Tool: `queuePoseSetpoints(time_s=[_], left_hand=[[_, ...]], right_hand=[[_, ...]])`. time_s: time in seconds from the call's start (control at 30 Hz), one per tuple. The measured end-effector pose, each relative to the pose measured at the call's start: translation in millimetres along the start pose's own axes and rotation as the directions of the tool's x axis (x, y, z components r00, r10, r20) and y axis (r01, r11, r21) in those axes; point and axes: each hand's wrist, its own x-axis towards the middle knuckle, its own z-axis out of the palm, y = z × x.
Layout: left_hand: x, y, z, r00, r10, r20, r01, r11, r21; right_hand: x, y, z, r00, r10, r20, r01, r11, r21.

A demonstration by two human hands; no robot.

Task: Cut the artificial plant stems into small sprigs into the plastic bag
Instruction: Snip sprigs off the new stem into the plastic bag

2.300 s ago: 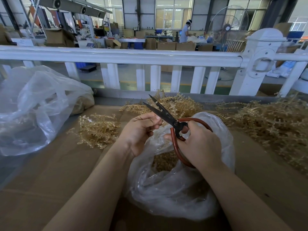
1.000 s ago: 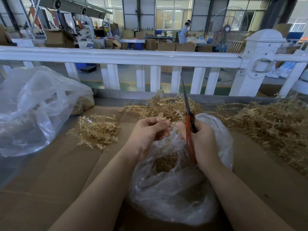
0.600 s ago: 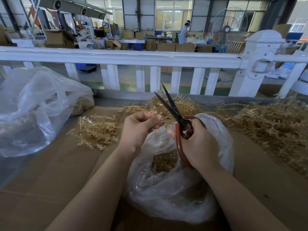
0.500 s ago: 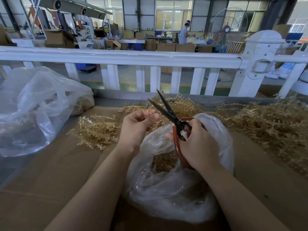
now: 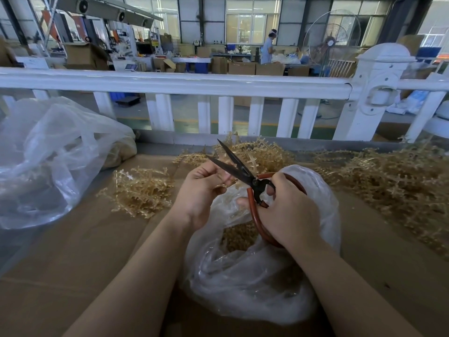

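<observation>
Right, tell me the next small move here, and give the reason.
Probably close the scissors on the piece the left hand pinches. The right hand holds the red handles with the blades spread, the piece seems to sit between them, and the open plastic bag lies directly beneath to catch the sprig.
</observation>
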Motion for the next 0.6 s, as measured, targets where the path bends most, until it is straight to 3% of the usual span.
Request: queuePoseSetpoints(time_s=[0.6], left_hand=[[-1.9,0.7,-0.6,0.997,0.013,0.075,-0.011,1.0,-0.026]], right_hand=[[-3.8,-2.6,-1.1,0.998,-0.033,-0.062,0.033,0.999,0.0]])
